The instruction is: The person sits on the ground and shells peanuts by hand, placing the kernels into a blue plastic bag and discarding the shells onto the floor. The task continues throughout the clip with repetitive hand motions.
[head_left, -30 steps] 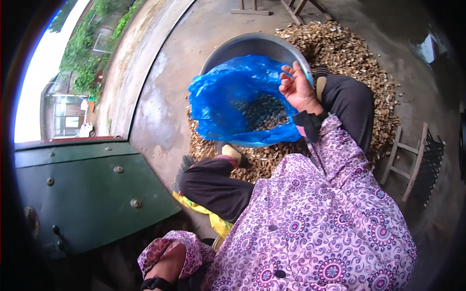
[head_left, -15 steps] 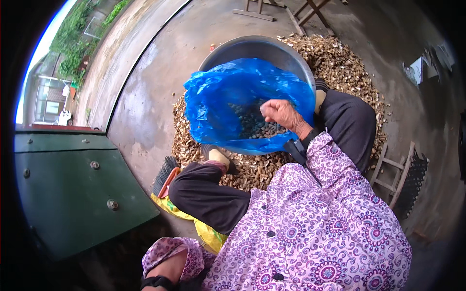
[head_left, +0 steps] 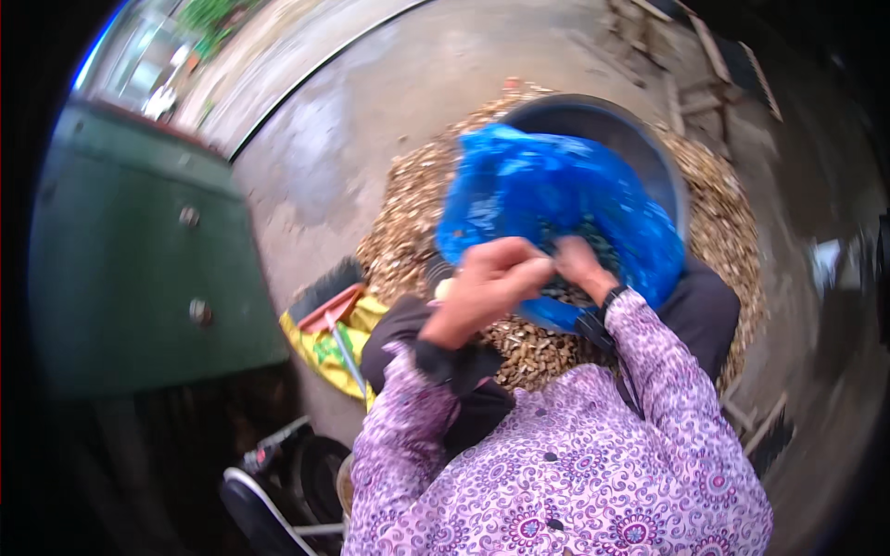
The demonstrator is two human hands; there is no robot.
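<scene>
A blue plastic bag [head_left: 584, 176] lies open inside a large grey metal basin [head_left: 663, 167]. Small, dark rounded pieces [head_left: 567, 291] show in the bag, too blurred to name. My right hand [head_left: 582, 264] reaches down into the bag among them, its fingertips hidden and smeared. Beside it, my left hand [head_left: 491, 285] is closed with the thumb pressed over the fingers, above the near left edge of the bag. Whatever it may hold is hidden.
Tan shell-like pieces [head_left: 408, 218] are heaped around the basin. A reddish dustpan [head_left: 332, 310] and dark bristles [head_left: 326, 285] sit at left by a yellow sack [head_left: 311, 357]. A green metal cabinet [head_left: 139, 269] stands at far left; wooden frames [head_left: 709, 102] stand at the far right.
My left hand has come up from the lower left to the bag. My right hand has gone lower into the bag. The whole view has shifted, putting basin and bag further right.
</scene>
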